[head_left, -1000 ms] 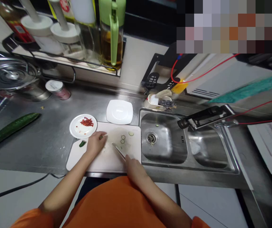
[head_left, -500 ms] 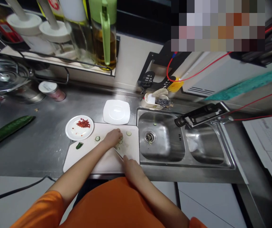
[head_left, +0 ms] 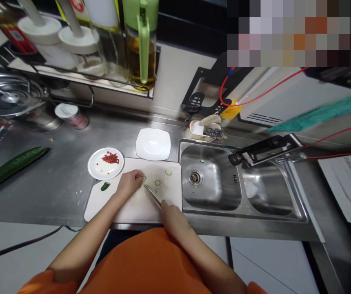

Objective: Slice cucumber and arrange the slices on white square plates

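My right hand grips the handle of a knife, its blade slanting up and left over the white cutting board. Left of the knife tip, my left hand is closed, with a thin cucumber slice showing at its fingertips. Two more pale slices lie on the board: a cucumber slice near the middle and another slice near the far right corner. A dark green cucumber end rests on the board's left side.
A white plate of chopped red pieces and a white square dish stand behind the board. A double sink lies to the right. At far left are a whole cucumber, a lidded pot and a pink-white canister.
My left hand has moved left, away from the knife, and a cucumber slice now shows at its fingers. More of the blade is visible; the view has shifted slightly.
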`<state>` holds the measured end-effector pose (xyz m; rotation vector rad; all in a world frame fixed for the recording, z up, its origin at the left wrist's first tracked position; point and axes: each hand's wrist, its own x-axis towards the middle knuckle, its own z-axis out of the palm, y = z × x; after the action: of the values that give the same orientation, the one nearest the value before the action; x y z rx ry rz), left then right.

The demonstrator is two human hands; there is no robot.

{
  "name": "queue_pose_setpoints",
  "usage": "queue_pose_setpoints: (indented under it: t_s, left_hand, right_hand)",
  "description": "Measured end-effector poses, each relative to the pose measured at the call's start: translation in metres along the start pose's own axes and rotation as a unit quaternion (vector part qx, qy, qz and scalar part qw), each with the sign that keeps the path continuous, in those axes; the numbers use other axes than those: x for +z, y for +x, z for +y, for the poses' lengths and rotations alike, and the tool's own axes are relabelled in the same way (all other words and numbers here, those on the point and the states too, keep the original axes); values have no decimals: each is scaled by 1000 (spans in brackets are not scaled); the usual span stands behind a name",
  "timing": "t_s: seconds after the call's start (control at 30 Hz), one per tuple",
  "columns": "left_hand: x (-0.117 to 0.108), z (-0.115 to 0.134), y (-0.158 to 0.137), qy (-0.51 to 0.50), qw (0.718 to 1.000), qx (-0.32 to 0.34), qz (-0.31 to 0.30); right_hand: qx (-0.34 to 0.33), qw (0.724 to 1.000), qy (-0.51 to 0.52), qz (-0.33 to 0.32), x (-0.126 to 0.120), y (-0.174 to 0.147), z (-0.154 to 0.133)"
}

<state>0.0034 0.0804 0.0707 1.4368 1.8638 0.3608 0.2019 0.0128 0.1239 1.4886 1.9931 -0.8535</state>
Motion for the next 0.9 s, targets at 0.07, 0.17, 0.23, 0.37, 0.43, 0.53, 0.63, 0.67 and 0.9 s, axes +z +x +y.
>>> queue_pose_setpoints:
  t_s: [0.07, 0.17, 0.23, 0.37, 0.43, 0.53, 0.63, 0.67, 0.9]
  left_hand:
    - [3, -10, -7, -4, 1000, -13, -3]
    - [12, -17, -13, 11, 1000, -3, 7]
    - [19, -21, -16, 30, 999, 25, 25]
    - [30, -32, -23, 56, 993, 83, 57]
    - [34, -39, -27, 64, 992, 83, 67]
    - [38, -44, -32, 70, 992, 74, 76]
    - [40, -43, -32, 65, 992, 71, 80]
    - [41, -42, -32, 60, 992, 73, 80]
    - [44, -39, -23, 40, 991, 91, 87]
  right_hand:
    - [4, 1000, 2, 0, -2, 0, 0]
    - [18, 1000, 7, -1, -6, -1, -2]
    - [22, 1000, 6, 1, -8, -2, -3]
    - [25, 1000, 8, 7, -8, -1, -5]
    - [26, 1000, 15, 7, -7, -1, -6]
    - [24, 1000, 18, 6, -7, 0, -7]
    - [24, 1000, 5, 3, -5, 0, -8]
    - [23, 1000, 3, 4, -5, 0, -8]
    - [22, 1000, 18, -1, -5, 4, -10]
